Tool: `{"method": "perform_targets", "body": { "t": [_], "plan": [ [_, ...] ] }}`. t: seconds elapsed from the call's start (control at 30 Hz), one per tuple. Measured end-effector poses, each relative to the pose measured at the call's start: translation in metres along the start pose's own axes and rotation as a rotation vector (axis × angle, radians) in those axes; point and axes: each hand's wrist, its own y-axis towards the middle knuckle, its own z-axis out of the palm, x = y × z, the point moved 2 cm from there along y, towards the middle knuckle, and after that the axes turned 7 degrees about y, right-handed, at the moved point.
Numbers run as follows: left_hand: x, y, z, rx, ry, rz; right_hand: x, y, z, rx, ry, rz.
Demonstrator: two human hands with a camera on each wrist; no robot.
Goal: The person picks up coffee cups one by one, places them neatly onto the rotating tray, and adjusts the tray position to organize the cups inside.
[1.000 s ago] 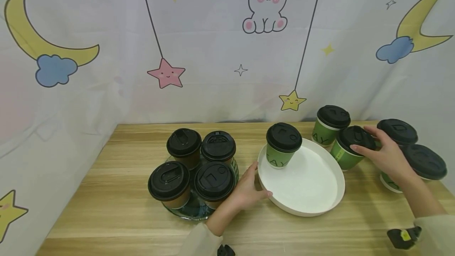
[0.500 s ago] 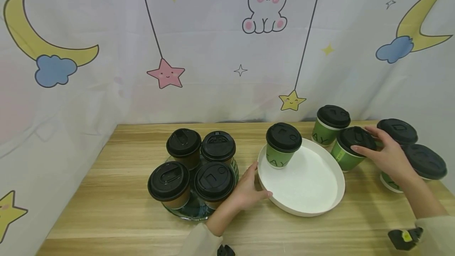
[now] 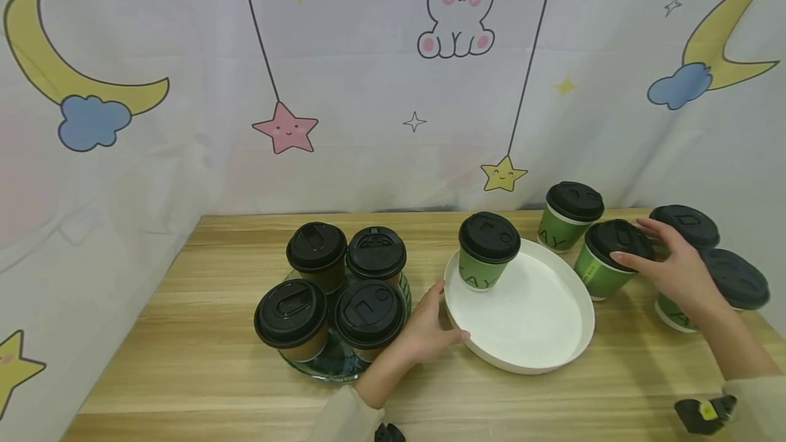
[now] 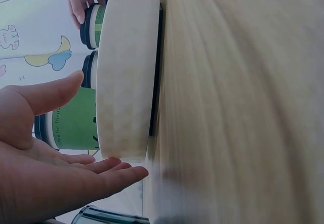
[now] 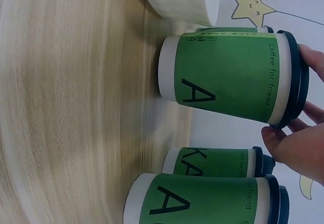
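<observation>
My right hand grips a green paper coffee cup by the edge of its black lid, thumb on the near side. In the right wrist view this cup leans slightly; whether its base touches the table I cannot tell. My left hand touches the left side of a round white tray with fingers extended and thumb spread, as the left wrist view also shows. One green coffee cup stands on the tray's left back part.
Another green cup stands behind the held one. Two more lidded cups stand at the right, partly hidden by my right hand. Left of the tray, a dark glass plate bears several brown lidded cups. A printed curtain hangs behind the table.
My right hand has shifted slightly right and the gripped cup has moved with it, opening a small gap from the tray. The left hand and tray stay put.
</observation>
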Motion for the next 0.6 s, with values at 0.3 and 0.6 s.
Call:
{"method": "perform_targets", "body": {
  "t": [0.3, 0.6],
  "plan": [
    [-0.0001, -0.0001, -0.0002, 0.004, 0.008, -0.002, 0.0025, -0.0034, -0.0047, 0.003, -0.024, 0.0],
    [0.0005, 0.0003, 0.0002, 0.008, 0.011, -0.004, 0.0071, -0.0039, -0.0096, -0.004, -0.077, -0.013]
  ]
}}
